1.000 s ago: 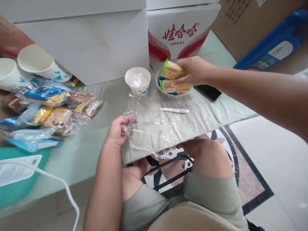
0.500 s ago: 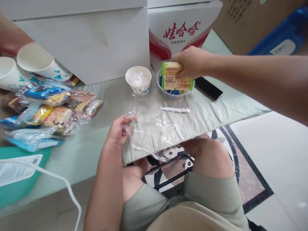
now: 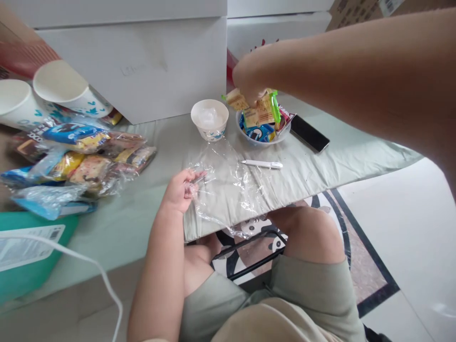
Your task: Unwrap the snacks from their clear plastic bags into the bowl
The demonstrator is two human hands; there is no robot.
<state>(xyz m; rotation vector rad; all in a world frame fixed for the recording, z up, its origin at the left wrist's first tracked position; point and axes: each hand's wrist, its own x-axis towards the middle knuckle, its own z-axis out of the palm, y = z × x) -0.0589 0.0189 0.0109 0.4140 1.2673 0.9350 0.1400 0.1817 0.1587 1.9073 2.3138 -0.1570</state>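
Note:
My left hand [image 3: 180, 191] pinches the edge of a clear plastic bag [image 3: 228, 187] that lies limp across the table and droops over its front edge. At the back, my right hand [image 3: 252, 80] is over a clear bowl [image 3: 261, 141], its fingers closed on yellow-green biscuit packets [image 3: 259, 114]; the arm partly hides the grip. Blue and dark red snack packets [image 3: 258, 132] fill the bowl beneath them. Left of the bowl stands a paper cup [image 3: 213, 129] with crumpled clear plastic inside. A white utility knife [image 3: 263, 164] lies beside the bag.
A black phone [image 3: 309, 133] lies right of the bowl. Bagged snacks [image 3: 85, 156] are heaped at left, near two tipped paper cups [image 3: 62, 88]. A green package [image 3: 39, 280] and a white cable [image 3: 96, 270] are at front left. Large white boxes [image 3: 142, 66] stand behind.
My right hand has turned and shifted slightly left over the bowl, and its biscuit packets now splay apart, showing the packets beneath. My left hand keeps its hold on the bag.

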